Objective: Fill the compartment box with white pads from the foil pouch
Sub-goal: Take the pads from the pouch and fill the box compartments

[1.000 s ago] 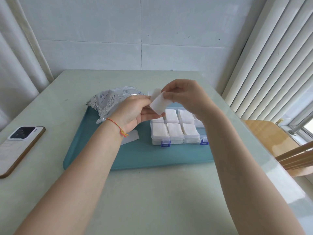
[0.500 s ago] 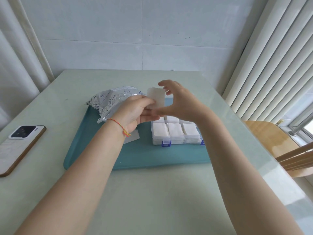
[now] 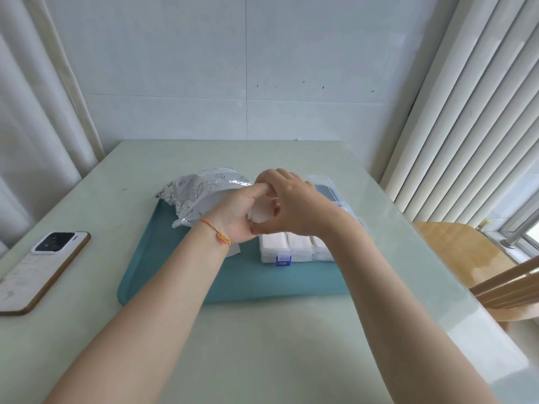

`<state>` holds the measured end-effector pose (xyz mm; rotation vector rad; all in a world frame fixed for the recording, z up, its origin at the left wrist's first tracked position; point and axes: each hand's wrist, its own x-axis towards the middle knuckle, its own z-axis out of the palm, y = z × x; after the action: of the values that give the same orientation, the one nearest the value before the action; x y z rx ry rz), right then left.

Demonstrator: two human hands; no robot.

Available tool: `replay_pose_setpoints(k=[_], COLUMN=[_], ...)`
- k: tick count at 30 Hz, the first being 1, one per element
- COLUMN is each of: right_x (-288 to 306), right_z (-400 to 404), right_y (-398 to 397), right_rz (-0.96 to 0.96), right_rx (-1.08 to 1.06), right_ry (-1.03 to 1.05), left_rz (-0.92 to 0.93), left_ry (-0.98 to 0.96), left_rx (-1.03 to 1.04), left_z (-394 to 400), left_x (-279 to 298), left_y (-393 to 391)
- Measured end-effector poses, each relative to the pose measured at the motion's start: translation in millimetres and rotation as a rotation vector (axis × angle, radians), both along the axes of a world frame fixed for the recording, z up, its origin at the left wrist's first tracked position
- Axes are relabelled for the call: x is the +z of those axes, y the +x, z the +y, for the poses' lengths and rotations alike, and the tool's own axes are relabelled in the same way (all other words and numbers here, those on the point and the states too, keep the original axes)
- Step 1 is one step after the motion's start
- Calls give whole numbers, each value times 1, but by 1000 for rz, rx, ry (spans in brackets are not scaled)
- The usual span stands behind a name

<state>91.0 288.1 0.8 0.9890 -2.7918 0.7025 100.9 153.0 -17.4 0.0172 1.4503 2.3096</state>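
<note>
Above the near-left corner of the compartment box (image 3: 294, 246), both hands meet around a small stack of white pads (image 3: 260, 213): the left hand (image 3: 239, 211) curls its fingers and thumb round the stack from the left, and the right hand (image 3: 294, 205) closes on it from the right and above, so only a pale wedge of the pads shows between the palms. The step in hand looks like squaring up a fresh batch before it goes into a cell. The foil pouch (image 3: 198, 193) lies open-mouthed on the far-left part of the teal tray (image 3: 186, 269), just behind the left hand, and the box sits on the same tray to the right, its front row of cells already showing white. The next move probably calls for lowering the stack edge-true into a cell that has room, with one hand letting go so the other can seat it. Which cell is free cannot be told, because the hands and right forearm cover the back rows and the right end of the box. How many pads are in the stack is also unclear. A phone (image 3: 43, 266) rests on the tabletop (image 3: 262, 345) well to the left.
</note>
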Motion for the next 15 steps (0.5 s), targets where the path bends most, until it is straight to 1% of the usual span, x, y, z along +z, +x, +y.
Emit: replay_pose_setpoints(k=[5,9,13,15], right_x=[7,5,8,10], right_z=[10,22,36,44], right_y=[2,9,13,15], right_rz=[55,44,58,29], right_rx=[8,32,13,11], right_ry=[-35,-38,-144,-131], left_rz=[-21,7,-13,-25], left_ry=[13,7,30,2], left_rx=[-39,-40,-63,-64], left_z=[5,22,30,36], left_x=[4,10,9,6], left_y=[-4,3,2,-1])
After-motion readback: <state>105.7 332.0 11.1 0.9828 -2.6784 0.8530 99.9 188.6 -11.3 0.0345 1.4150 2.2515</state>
